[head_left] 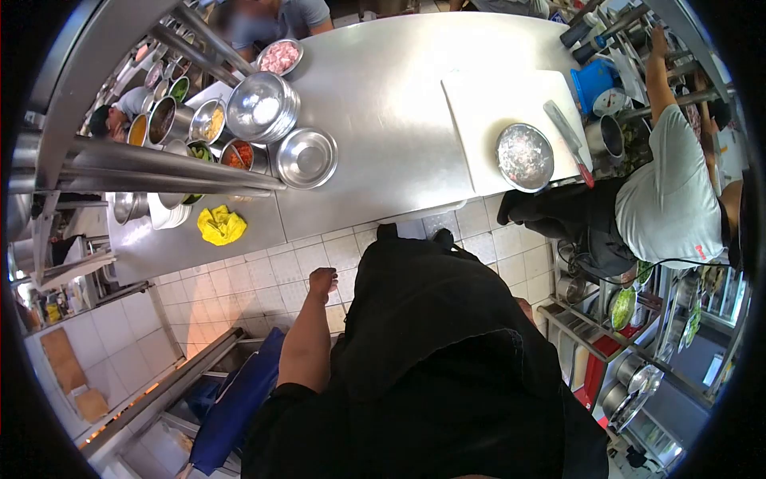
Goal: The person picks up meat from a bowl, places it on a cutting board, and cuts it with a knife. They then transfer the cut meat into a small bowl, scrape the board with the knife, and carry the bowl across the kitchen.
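Observation:
My left hand [323, 281] hangs over the tiled floor to the left of my black apron, short of the steel table's [375, 144] near edge. Its fingers look curled in, and I see nothing in them. Of my right hand [524, 308] only a bit of skin shows past the apron; its fingers are hidden. On the table, a white cutting board [479, 120] carries a metal bowl [524, 156] with pale residue inside. A knife [565, 128] with a red handle lies beside that bowl. A yellow cloth [222, 226] lies at the table's left front.
Stacked steel bowls [259, 105], a single steel bowl [307, 158] and a bowl of raw meat [281, 57] stand left. A co-worker [670, 184] leans by the right end; another person [307, 12] is across the table. A rail [175, 164] crosses the left side.

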The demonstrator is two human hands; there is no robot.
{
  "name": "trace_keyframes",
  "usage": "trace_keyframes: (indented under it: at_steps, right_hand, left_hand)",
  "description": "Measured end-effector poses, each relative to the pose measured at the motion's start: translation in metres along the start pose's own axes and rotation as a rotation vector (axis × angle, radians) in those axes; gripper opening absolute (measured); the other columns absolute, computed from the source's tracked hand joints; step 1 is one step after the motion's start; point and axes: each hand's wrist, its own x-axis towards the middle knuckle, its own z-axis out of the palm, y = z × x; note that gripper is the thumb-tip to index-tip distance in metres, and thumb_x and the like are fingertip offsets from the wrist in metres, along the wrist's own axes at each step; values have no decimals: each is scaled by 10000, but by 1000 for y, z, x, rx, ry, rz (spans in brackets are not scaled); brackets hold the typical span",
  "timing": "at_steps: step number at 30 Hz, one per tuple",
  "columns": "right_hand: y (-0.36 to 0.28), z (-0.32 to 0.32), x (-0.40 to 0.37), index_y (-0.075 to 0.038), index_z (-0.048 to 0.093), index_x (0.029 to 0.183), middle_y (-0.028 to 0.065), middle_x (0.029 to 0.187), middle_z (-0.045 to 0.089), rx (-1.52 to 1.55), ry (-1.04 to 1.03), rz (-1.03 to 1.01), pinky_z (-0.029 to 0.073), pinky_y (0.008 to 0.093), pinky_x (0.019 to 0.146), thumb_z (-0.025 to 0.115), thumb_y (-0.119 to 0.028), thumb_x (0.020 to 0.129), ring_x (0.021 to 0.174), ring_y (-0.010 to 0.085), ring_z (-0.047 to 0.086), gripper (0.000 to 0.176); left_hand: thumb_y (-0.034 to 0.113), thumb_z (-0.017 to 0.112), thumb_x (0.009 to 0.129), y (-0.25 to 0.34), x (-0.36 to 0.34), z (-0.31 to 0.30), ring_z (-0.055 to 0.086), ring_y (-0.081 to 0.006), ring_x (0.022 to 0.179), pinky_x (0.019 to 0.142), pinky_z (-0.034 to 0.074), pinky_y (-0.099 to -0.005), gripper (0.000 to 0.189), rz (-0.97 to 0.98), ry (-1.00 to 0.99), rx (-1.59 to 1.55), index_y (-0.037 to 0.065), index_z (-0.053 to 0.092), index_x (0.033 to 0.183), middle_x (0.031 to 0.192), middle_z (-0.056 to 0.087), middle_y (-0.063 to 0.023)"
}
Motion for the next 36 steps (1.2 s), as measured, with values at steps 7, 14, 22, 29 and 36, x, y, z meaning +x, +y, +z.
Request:
trace_keyframes:
  at_steps: [7, 14, 22, 29, 36]
  right_hand:
    - [-105, 18, -46, -45, 600, 1092, 107, 901, 686, 483, 178, 166, 507, 338, 554, 534, -157, 998, 705, 213, 668, 161]
    - [-36, -9, 1, -81, 579, 1133, 97, 933, 688, -59, 49, -20, 491, 364, 490, 541, -166, 1011, 630, 224, 667, 154]
    - [-77, 2, -14, -82, 584, 1151, 92, 977, 694, -23, 116, 107, 550, 407, 585, 535, -177, 1011, 690, 242, 696, 176]
    - [-128, 24, -34, -83, 588, 1152, 90, 1013, 691, 158, 223, 337, 586, 420, 657, 511, -201, 1027, 775, 253, 706, 189]
    - [-125, 34, -27, -76, 600, 1131, 99, 1015, 681, 36, 172, 371, 589, 413, 667, 488, -191, 1039, 774, 260, 709, 185]
  left_hand:
    - [160, 642, 956, -5, 0, -5, 567, -123, 603, 514, 459, -273, 149, 11, -15, 18, 52, 668, 1055, 817, 651, -57]
    - [154, 665, 940, 10, -2, 7, 591, -127, 596, 519, 473, -273, 143, 20, -29, -26, 52, 681, 1040, 806, 672, -55]
    - [152, 648, 941, 11, 4, 13, 601, -141, 611, 523, 472, -284, 157, 22, -63, -32, 38, 679, 1044, 804, 669, -68]
    - [166, 639, 949, -7, 18, 2, 590, -149, 584, 499, 484, -281, 197, -23, -81, -56, 21, 683, 1075, 819, 672, -88]
    - [152, 634, 942, -1, 19, 1, 561, -134, 562, 491, 462, -272, 126, -46, -89, -45, 53, 648, 1018, 784, 635, -59]
